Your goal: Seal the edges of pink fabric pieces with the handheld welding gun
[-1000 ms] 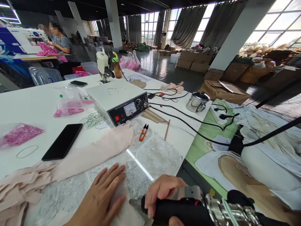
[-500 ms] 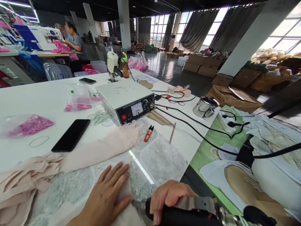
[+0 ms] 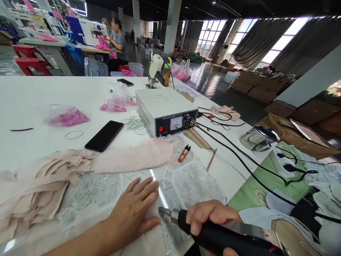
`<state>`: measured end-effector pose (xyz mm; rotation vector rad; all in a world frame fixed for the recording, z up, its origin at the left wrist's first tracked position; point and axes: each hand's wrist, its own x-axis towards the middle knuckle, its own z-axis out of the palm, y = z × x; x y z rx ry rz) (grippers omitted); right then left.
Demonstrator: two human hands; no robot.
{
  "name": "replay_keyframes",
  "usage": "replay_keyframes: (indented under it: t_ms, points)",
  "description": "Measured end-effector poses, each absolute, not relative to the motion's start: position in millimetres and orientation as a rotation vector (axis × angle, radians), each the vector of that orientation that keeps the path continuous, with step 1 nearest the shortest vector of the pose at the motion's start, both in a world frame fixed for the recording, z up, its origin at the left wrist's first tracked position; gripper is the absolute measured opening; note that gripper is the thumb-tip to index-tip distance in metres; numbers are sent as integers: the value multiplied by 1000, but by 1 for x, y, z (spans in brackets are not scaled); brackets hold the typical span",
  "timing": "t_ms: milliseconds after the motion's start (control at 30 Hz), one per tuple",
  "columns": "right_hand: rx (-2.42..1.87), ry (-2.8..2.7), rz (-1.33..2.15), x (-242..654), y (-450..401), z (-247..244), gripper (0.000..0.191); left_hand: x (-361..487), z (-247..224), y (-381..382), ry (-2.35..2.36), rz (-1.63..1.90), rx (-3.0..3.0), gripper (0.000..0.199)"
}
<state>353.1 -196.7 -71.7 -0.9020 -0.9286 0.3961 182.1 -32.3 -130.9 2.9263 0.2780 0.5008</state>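
My left hand (image 3: pixel 135 209) lies flat with its fingers stretched out, pressing a piece of pale pink fabric (image 3: pixel 153 240) onto a clear marbled sheet (image 3: pixel 195 183). My right hand (image 3: pixel 210 217) is wrapped round a black handheld ultrasonic cutter (image 3: pixel 221 236) with a metal tip. That tip touches or nearly touches the fabric's right edge, between my left thumb and fingertips. Farther up lies another length of pink fabric (image 3: pixel 133 158), with a folded fabric pile (image 3: pixel 45 177) at the left. Orange thread snips (image 3: pixel 184 153) rest on the sheet beyond my hands.
A white control box (image 3: pixel 166 108) stands mid-table, with black cables (image 3: pixel 234 151) running right. Around it are a black phone (image 3: pixel 104 136), bags of pink pieces (image 3: pixel 70 116), elastic bands (image 3: pixel 133 123), a brown stick (image 3: pixel 211 159) and a metal mug (image 3: pixel 259 138). A person (image 3: pixel 121 42) sits at a sewing machine behind.
My view has swung left. The cutter's tip has moved forward along the fabric edge, from beside my left thumb to above it. My left hand stays flat on the fabric.
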Motion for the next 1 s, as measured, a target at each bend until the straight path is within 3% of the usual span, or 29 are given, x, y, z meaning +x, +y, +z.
replay_keyframes:
  t_ms: [1000]
  points:
    - [-922,-907,326,351,-180,-65,20,184,-143,-31,287,557,2827,68]
